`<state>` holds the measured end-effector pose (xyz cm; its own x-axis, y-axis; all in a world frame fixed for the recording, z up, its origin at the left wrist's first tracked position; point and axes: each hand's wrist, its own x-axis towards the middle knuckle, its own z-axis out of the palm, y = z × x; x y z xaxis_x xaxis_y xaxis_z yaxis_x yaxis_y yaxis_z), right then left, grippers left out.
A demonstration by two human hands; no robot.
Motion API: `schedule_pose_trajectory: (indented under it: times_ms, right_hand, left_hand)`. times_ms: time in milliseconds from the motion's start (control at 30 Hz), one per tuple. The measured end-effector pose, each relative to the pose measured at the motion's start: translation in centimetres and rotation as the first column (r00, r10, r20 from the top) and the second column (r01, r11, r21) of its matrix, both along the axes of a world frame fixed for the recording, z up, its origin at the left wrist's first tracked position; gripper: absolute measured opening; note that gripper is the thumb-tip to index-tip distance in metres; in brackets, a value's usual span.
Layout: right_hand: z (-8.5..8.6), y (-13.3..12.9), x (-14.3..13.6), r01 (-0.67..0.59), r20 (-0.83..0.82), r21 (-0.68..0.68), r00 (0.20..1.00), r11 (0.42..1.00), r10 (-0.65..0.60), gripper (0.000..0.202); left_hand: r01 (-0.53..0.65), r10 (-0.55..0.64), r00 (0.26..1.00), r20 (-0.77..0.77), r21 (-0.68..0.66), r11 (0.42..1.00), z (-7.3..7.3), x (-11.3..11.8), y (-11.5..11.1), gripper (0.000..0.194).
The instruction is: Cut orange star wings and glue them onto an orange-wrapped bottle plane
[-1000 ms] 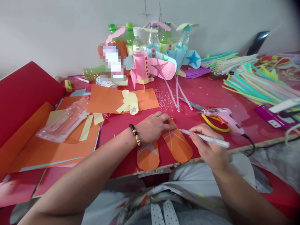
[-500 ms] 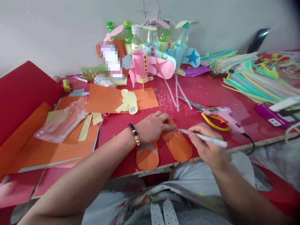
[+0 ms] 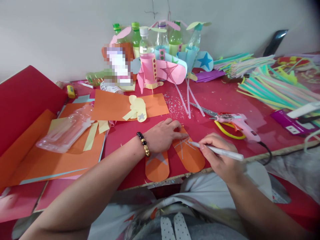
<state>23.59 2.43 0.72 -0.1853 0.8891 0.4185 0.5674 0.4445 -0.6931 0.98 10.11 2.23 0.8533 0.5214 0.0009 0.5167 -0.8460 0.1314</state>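
Observation:
My right hand (image 3: 220, 156) grips a white pen (image 3: 225, 153), its tip on an orange paper piece with a rounded end (image 3: 191, 158). Silver star lines are drawn on that piece. My left hand (image 3: 165, 135), with a bead bracelet (image 3: 143, 143) at the wrist, lies flat with fingers stretched over the upper part of the paper. Under its wrist is a second orange piece (image 3: 157, 171) bearing a silver-grey star; its top is hidden by the hand.
Decorated bottle planes (image 3: 150, 66) stand along the wall. Scissors (image 3: 230, 133) and a pink glue gun (image 3: 242, 125) lie at the right, near bundled pipe cleaners (image 3: 270, 86). Orange sheets (image 3: 62, 160) and a clear flattened bottle (image 3: 66, 128) are at the left. Yellow cutouts (image 3: 138, 106) lie ahead.
The pen tip has shifted slightly down along the orange piece, with my right hand moving a little. My left hand stays in place.

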Motion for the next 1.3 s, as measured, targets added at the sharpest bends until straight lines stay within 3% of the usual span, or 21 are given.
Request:
schedule_pose_trajectory:
  times_ms: [700, 967, 1300]
  right_hand:
    - [1.1, -1.4, -0.8, -0.241, -0.026, 0.04, 0.97, 0.97, 0.242, 0.009]
    - [1.5, -1.8, -1.5, -0.272, -0.031, 0.027, 0.962, 0.962, 0.273, 0.01]
    - [0.2, -0.8, -2.2, -0.245, 0.024, 0.081, 0.97, 0.966, 0.244, 0.013]
  left_hand:
    - [0.016, -0.016, 1.0, -0.001, 0.033, 0.999, -0.4, 0.0, 0.2, 0.048]
    - [0.009, -0.009, 1.0, 0.001, 0.016, 1.0, -0.2, 0.0, 0.1, 0.05]
    - [0.012, -0.012, 1.0, 0.016, -0.004, 1.0, -0.2, -0.2, 0.2, 0.05]
